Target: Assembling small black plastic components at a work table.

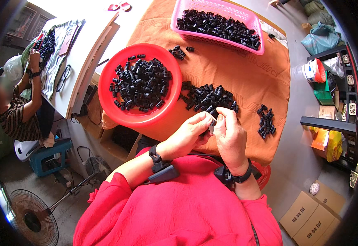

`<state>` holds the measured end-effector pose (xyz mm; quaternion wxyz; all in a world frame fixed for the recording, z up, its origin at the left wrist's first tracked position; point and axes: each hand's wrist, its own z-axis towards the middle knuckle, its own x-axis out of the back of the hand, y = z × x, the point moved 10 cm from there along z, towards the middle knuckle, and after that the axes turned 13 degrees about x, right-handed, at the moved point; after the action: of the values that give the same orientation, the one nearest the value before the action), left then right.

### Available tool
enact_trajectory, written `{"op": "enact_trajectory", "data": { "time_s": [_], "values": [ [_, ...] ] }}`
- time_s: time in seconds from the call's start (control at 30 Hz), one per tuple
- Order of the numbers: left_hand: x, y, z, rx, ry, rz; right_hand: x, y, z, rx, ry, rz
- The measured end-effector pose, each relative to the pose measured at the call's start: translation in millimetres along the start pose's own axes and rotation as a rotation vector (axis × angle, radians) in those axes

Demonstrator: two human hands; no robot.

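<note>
My left hand [192, 132] and my right hand [230, 133] meet above the near edge of the orange cloth [244, 141]. Both are closed, thumbs and fingertips pinched around a small black plastic part [212, 122], mostly covered by the fingers. Just beyond them lies a loose pile of black plastic parts [213, 96]. A red basin [105, 78], heaped with similar parts, stands to the left of the pile. Right of my hands is a smaller group of black pieces [266, 123]. A few more pieces [178, 52] lie beyond the basin's right side.
A pink basket [259, 45] full of black parts sits at the table's far side. At left, another person [23, 98] handles black parts at a white table [75, 67]. A fan [33, 219] stands lower left; shelves [326, 125] and cardboard boxes [310, 217] are right.
</note>
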<state>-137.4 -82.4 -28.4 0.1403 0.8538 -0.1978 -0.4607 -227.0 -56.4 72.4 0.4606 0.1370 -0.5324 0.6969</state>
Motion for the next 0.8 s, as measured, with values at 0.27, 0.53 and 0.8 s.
{"op": "enact_trajectory", "data": {
  "time_s": [0.27, 0.53, 0.8],
  "values": [
    [-2, 2, -1, -0.033, 0.012, -0.005, -1, -1, 2, -0.009, -0.026, 0.014],
    [2, 4, 2, -0.092, 0.075, 0.088, -4, 3, -1, -0.027, -0.03, -0.001],
    [2, 4, -2, -0.082, 0.128, 0.111, -6, 9, -6, -0.072, -0.013, 0.019]
  ]
}}
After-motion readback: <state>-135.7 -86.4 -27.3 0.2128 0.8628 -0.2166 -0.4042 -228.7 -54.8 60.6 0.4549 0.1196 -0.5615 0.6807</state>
